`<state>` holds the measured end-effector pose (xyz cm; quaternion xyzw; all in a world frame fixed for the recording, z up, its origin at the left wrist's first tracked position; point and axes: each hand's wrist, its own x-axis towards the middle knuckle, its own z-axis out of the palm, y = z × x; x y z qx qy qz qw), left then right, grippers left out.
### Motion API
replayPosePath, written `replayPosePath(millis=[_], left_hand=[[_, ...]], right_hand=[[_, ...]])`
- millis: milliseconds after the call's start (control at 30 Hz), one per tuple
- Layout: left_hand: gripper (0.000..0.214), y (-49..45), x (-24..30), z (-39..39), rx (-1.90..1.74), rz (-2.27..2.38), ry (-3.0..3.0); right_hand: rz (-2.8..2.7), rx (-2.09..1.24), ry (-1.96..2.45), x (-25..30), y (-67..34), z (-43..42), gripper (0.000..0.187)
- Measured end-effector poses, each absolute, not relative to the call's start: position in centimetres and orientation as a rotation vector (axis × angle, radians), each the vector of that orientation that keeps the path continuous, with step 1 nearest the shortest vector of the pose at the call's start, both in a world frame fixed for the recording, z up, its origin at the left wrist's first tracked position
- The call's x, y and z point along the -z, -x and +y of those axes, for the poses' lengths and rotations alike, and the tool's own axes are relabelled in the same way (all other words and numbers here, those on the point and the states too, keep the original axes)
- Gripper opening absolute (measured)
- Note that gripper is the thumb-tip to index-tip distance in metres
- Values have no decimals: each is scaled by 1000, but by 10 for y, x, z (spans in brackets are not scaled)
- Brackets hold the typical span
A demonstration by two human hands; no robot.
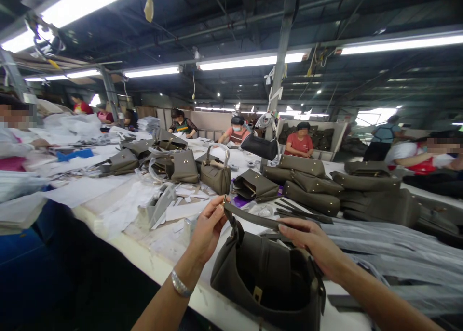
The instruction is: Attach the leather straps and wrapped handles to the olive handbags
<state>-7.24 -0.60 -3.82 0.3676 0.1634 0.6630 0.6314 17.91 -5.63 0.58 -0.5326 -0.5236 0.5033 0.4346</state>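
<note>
The bag (267, 261) sits mouth-up at the near edge of the table (155, 254), straight in front of me, probably so that both my hands reach its handle (253, 217) easily. Its underside runs out of view, so I cannot tell whether it overhangs that edge. My left hand (211, 225) pinches the handle's left end between thumb and fingers, by a small metal fitting (224, 199); gripping there seems to keep the fitting upright and in plain sight. My right hand (311, 239) grasps the strap further along, thumb on top, which looks meant to hold it level and stretched above the opening. Whether the left end is joined to the bag I cannot make out. The mouth gapes towards me, showing a metal clasp (257, 294) inside.

Beyond it, an open bag (256, 184) lies tilted, and farther right a pile of bags (311, 196) is stacked, likely to save room. Plastic-wrapped strips (390, 244) lie lengthwise towards the table's right side, within reach of my right arm. Paper scraps (191, 208) litter the table left of my work.
</note>
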Motion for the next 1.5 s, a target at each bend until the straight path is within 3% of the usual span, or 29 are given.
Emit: replayPosePath(millis=[433, 567, 833, 1067, 1167, 1233, 1333, 1500], left_hand=[[51, 60, 43, -17, -1505, 403, -588], [47, 56, 39, -22, -1490, 421, -663], [44, 48, 34, -25, -1419, 542, -803], [31, 25, 32, -34, -1288, 493, -1242], [30, 27, 24, -30, -1345, 541, -1326], [30, 33, 20, -24, -1432, 607, -1277], [32, 39, 18, -19, -1519, 665, -1161], [31, 21, 20, -26, -1309, 540, -1235]], right_hand=[[-1170, -1253, 1165, 10, -186, -62, 43], [-1551, -1222, 1200, -2, -181, -66, 30], [-1918, -922, 1228, -8, -170, -52, 39], [-1807, -1170, 1057, -4, -143, -42, 46], [-1933, -970, 1086, -9, -146, -44, 38], [-2083, -664, 1209, -10, -156, -47, 29], [-2217, -207, 1403, -8, -173, -49, 31], [-2265, -66, 1365, -14, -171, -42, 42]])
